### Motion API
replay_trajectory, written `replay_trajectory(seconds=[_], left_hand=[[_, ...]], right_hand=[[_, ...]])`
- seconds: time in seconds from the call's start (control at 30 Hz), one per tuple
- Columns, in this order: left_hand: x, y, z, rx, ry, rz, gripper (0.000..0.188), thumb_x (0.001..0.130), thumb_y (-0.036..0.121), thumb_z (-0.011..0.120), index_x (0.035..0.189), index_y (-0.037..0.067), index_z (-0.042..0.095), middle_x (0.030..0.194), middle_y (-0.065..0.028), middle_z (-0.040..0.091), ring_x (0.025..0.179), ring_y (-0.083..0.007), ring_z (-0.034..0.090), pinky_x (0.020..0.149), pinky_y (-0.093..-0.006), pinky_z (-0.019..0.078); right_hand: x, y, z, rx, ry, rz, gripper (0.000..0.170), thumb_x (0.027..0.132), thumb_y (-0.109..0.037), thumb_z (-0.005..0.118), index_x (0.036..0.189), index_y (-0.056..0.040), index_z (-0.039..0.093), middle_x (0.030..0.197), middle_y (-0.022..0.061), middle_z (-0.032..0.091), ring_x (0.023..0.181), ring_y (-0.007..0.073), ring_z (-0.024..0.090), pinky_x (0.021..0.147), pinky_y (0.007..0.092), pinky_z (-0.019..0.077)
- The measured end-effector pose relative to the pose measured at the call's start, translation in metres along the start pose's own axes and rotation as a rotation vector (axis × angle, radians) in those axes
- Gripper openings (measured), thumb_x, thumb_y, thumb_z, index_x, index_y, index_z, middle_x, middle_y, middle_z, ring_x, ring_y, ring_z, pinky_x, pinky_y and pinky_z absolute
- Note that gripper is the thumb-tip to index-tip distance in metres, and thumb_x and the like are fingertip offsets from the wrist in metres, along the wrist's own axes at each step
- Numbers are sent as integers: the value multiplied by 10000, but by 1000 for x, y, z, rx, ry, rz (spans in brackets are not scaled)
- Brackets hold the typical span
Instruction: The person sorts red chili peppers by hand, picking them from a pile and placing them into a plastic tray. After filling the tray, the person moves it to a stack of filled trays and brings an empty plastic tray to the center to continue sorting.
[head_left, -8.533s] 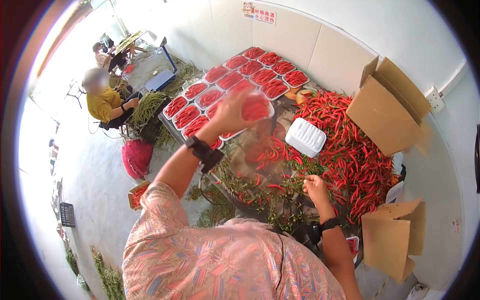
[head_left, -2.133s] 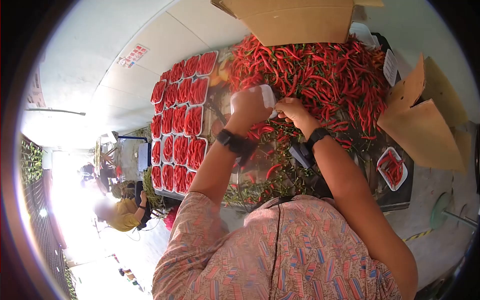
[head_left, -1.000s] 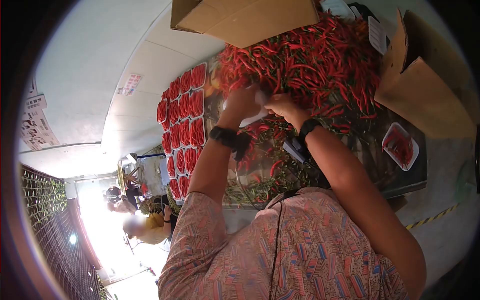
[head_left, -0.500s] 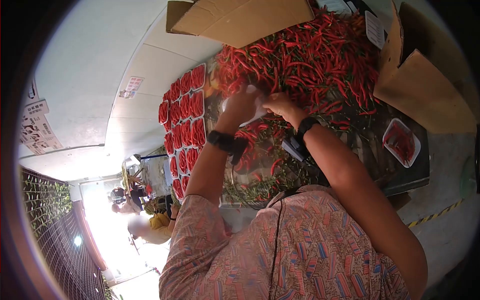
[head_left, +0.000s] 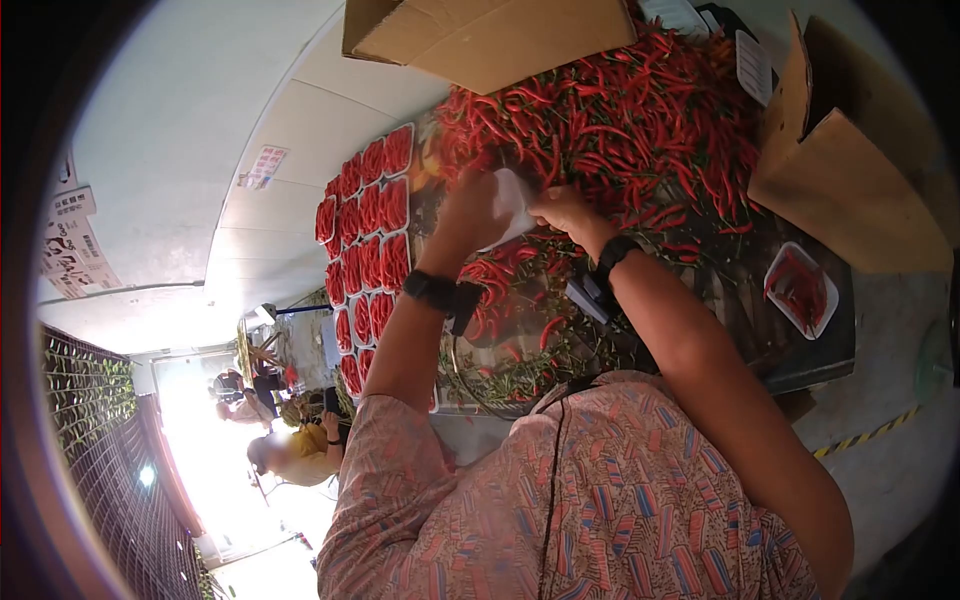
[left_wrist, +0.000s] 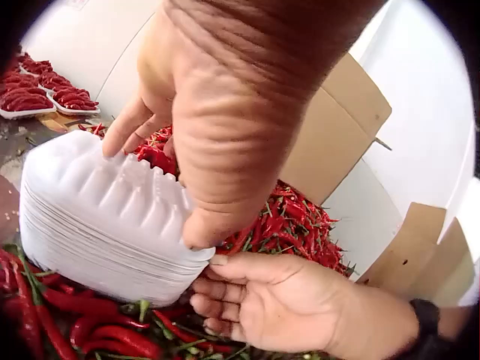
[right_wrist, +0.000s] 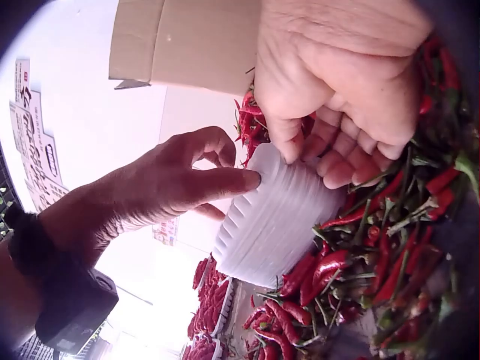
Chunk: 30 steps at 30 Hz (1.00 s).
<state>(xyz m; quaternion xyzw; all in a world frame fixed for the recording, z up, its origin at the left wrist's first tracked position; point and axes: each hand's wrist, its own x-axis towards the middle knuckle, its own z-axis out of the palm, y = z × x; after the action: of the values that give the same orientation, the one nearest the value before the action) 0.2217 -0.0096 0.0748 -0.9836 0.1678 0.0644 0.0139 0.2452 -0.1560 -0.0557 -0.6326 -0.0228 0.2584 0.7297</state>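
A stack of white foam trays (left_wrist: 105, 247) sits upside down among red chillies, ribbed bottoms facing up. My left hand (head_left: 468, 215) reaches over the top tray; in the left wrist view its fingers lie on the ribs and its thumb is at the near corner. At that same corner, my right hand (head_left: 565, 212) pinches the tray edges between thumb and curled fingers, as the right wrist view also shows. Loose red chillies (right_wrist: 326, 274) with green stems lie right beside the stack. Beyond both hands spreads a large heap of chillies (head_left: 630, 120).
Rows of trays filled with chillies (head_left: 380, 262) stand to the left. One part-filled tray (head_left: 802, 290) lies near the table's right corner. Cardboard boxes (head_left: 490, 40) border the heap at the back and right. Stems and scraps (head_left: 500, 385) litter the near edge. Another person (head_left: 305, 455) sits beyond.
Earlier my left hand carried a filled tray over the rows; both hands then came together at the white stack. Over the last second my left hand has shifted slightly left, exposing more of the stack.
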Motion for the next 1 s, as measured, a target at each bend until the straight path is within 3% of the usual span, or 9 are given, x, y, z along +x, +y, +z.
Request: replay_trajectory(seconds=[0.17, 0.23, 0.27, 0.47, 0.67, 0.7, 0.77, 0.87, 1.0], left_hand=[[-9, 14, 6, 16, 46, -12, 519, 690, 315, 726, 1160, 200, 540, 1159, -199, 510, 933, -385, 602, 799, -482, 493], [-4, 17, 10, 198, 61, 155, 507, 701, 330, 730, 1168, 245, 553, 1201, -206, 489, 945, -374, 608, 793, -480, 495], [-5, 17, 11, 197, -42, 91, 480, 734, 338, 711, 1183, 281, 552, 1253, -220, 459, 967, -364, 612, 803, -480, 492], [-2, -9, 35, 311, 117, 313, 468, 771, 312, 684, 1217, 302, 543, 1314, -228, 429, 1001, -354, 606, 822, -471, 489], [-10, -6, 18, 253, 132, 364, 463, 794, 262, 658, 1235, 305, 526, 1296, -199, 451, 993, -363, 599, 809, -449, 505], [-10, -6, 16, 250, 133, 368, 463, 794, 262, 658, 1235, 305, 526, 1296, -199, 451, 993, -363, 599, 809, -449, 505], [-12, -5, 12, 212, 117, 343, 446, 802, 227, 632, 1231, 286, 526, 1269, -196, 470, 972, -366, 602, 795, -448, 515], [-11, 0, 8, 192, 98, 332, 408, 805, 188, 599, 1205, 251, 545, 1245, -190, 491, 952, -355, 607, 771, -423, 530], [-14, 1, -9, 248, 19, 118, 347, 810, 155, 568, 1154, 204, 568, 1158, -164, 538, 897, -354, 613, 732, -405, 537]], right_hand=[[3, 11, 1, 38, -15, -57, 98, 806, -163, 659, 817, -66, 647, 668, 2, 596, 542, 68, 495, 460, 236, 355], [6, 14, 3, 4, -3, -56, 95, 811, -161, 657, 823, -68, 648, 670, 1, 597, 540, 67, 495, 459, 232, 356], [7, 15, 1, -27, 11, -53, 92, 816, -160, 654, 830, -70, 648, 672, 0, 598, 538, 66, 495, 459, 227, 356], [2, 9, -1, 106, -21, 5, 98, 827, -162, 661, 829, -65, 644, 674, 2, 598, 538, 65, 488, 458, 229, 352], [-6, -5, 0, 21, -2, 73, 129, 838, -194, 671, 825, -67, 651, 680, -3, 600, 565, 67, 494, 486, 247, 367], [-5, -2, -1, 19, 2, 74, 129, 838, -194, 671, 825, -67, 651, 680, -3, 600, 565, 67, 494, 486, 247, 367], [-2, 4, -3, -74, -16, 5, 384, 755, -359, 689, 895, -2, 677, 745, 72, 651, 672, 153, 616, 617, 319, 473], [2, 7, -1, 27, -18, 38, 150, 832, -213, 676, 836, -63, 662, 709, -2, 618, 604, 76, 532, 517, 238, 400], [5, 7, -3, -162, -13, 48, 170, 823, -224, 683, 849, -57, 663, 734, 1, 629, 640, 78, 555, 537, 232, 415]])
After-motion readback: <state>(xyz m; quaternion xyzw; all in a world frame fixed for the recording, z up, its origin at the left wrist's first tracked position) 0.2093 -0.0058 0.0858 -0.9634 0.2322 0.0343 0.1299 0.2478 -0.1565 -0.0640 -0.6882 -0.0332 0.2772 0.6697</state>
